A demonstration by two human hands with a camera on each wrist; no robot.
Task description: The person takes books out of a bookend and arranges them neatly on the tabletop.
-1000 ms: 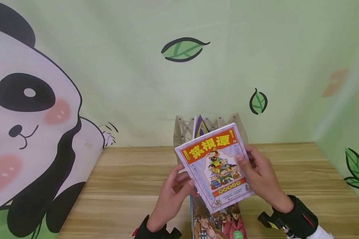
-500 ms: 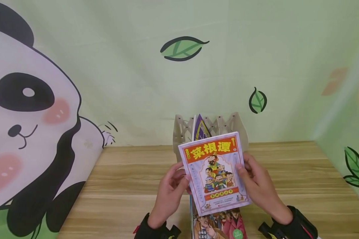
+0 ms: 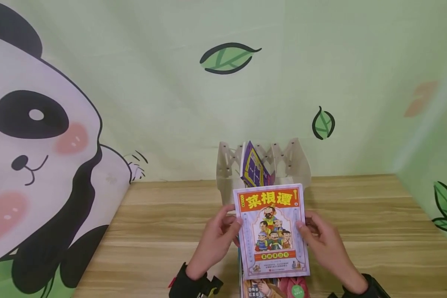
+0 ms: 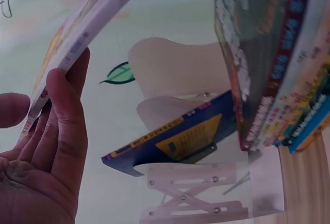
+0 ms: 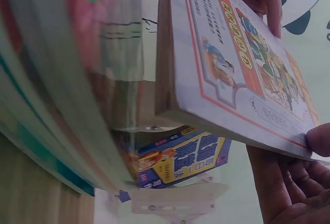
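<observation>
Both hands hold a thin book (image 3: 272, 231) with a lilac cover, an orange title band and cartoon figures. My left hand (image 3: 217, 240) grips its left edge, thumb at the front and fingers behind. My right hand (image 3: 325, 242) pinches the right edge the same way. Below the held book lies a stack of books (image 3: 275, 287), the top one showing illustrated people; the left wrist view shows several spines (image 4: 281, 74). Behind it, a purple and yellow book (image 3: 256, 167) leans in a pale expandable bookend (image 3: 292, 161), also seen in the right wrist view as a purple book (image 5: 180, 159).
The wooden table (image 3: 164, 231) runs back to a pale green backdrop (image 3: 164, 103) printed with leaves and a large panda (image 3: 33, 165). The bookend stands at the table's back edge. The book stack lies between the person and the bookend.
The held book has turned from a tilt to nearly straight and come lower, toward the person. Both hands moved down with it, and more of the purple book behind shows.
</observation>
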